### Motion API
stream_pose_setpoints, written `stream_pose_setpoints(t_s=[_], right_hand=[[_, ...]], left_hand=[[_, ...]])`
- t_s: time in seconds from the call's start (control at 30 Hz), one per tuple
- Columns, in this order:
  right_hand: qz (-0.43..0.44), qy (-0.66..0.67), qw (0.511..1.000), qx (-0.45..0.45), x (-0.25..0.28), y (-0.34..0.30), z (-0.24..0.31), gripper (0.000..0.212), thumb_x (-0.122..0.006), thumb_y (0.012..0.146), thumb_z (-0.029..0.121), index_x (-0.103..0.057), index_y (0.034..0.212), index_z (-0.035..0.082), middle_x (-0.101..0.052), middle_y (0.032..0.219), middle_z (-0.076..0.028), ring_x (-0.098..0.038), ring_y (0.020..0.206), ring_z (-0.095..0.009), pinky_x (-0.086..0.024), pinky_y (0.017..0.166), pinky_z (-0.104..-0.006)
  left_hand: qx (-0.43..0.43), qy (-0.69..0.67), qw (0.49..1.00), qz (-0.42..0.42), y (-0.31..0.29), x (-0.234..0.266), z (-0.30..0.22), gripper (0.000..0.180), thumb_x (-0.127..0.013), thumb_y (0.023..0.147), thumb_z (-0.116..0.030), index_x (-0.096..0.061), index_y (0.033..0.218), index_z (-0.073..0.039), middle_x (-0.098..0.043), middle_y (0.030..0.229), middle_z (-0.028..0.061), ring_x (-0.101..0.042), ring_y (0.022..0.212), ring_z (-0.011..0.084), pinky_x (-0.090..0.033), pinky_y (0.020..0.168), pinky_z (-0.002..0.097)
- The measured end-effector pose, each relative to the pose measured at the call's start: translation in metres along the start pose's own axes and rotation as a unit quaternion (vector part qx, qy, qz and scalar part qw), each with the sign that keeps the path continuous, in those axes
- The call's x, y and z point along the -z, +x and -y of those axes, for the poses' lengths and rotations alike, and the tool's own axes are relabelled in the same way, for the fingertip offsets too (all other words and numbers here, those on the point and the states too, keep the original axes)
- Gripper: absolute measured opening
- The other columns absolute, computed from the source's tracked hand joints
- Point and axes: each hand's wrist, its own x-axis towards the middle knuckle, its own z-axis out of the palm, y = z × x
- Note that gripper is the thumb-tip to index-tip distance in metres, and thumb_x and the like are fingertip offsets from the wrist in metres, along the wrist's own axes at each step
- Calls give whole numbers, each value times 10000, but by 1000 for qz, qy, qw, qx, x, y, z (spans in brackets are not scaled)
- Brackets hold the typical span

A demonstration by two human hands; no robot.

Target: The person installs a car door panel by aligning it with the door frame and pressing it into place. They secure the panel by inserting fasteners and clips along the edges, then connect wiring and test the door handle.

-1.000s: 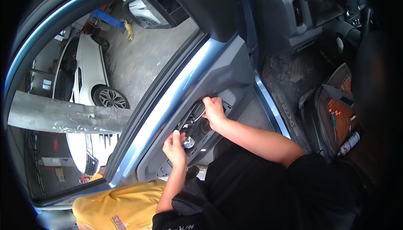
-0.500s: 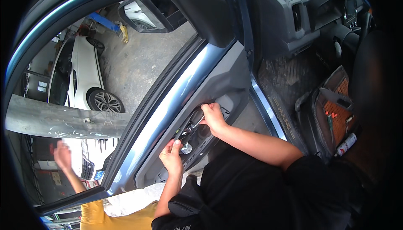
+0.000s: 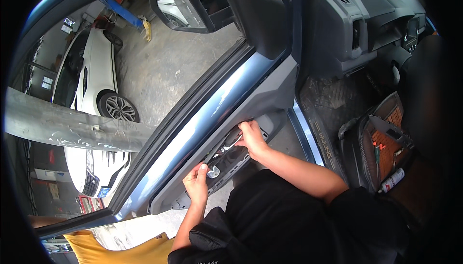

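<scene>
Both hands are at the grey inner door panel (image 3: 275, 90) of a blue car door. My right hand (image 3: 253, 141) is closed, its thumb and fingers pinching the upper end of a dark trim piece with a silvery door handle (image 3: 233, 140). Lower down, my left hand (image 3: 196, 182) pinches the other end of that trim between thumb and fingers. Below the trim, an opening in the panel exposes dark inner parts, and a pale translucent piece (image 3: 213, 172) shows beside my left fingertips. The trim's underside is hidden.
Through the window frame stand a grey post (image 3: 82, 124) and white cars (image 3: 94, 66). A person's yellow garment (image 3: 115, 252) is at lower left. Tools and a spray can (image 3: 392, 180) lie on the seat (image 3: 359, 143) at right. A side mirror (image 3: 181, 8) juts out above.
The view has shifted, so the door and cabin sit differently in it. Both hands keep their hold on the trim. The other person's raised hand has left the window opening.
</scene>
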Motion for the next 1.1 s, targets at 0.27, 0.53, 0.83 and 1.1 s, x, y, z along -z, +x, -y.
stream_pose_setpoints(t_s=[0.27,0.53,0.83,1.1], right_hand=[[33,18,999,23,4,5,-5,367,-451,910,256,-414,1112,-48,-483,951,-119,-564,849,-219,-580,715,-390],[5,-8,1000,1,3,-5,4,369,-477,906,297,-425,1099,-13,-482,927,-109,-562,801,-214,-555,682,-369],[38,-41,998,2,7,-1,4,347,-519,911,302,-422,1067,7,-489,928,-99,-587,810,-202,-560,691,-365],[132,-347,924,88,28,-1,8,565,-599,907,439,-410,1064,-70,-552,940,-128,-618,835,-203,-543,704,-312]], left_hand=[[20,-2,1000,3,0,3,3,189,-696,865,-120,-674,974,33,-670,837,54,-599,751,102,-483,715,245],[16,-9,1000,8,-2,5,8,192,-708,855,-94,-689,1007,22,-682,902,52,-610,807,108,-498,765,260],[13,-42,999,0,0,4,10,180,-710,833,-32,-681,1001,25,-673,899,43,-602,804,99,-493,752,246],[26,-26,999,-38,5,-8,-7,138,-698,831,-2,-684,965,26,-656,852,24,-578,773,83,-489,725,235]])
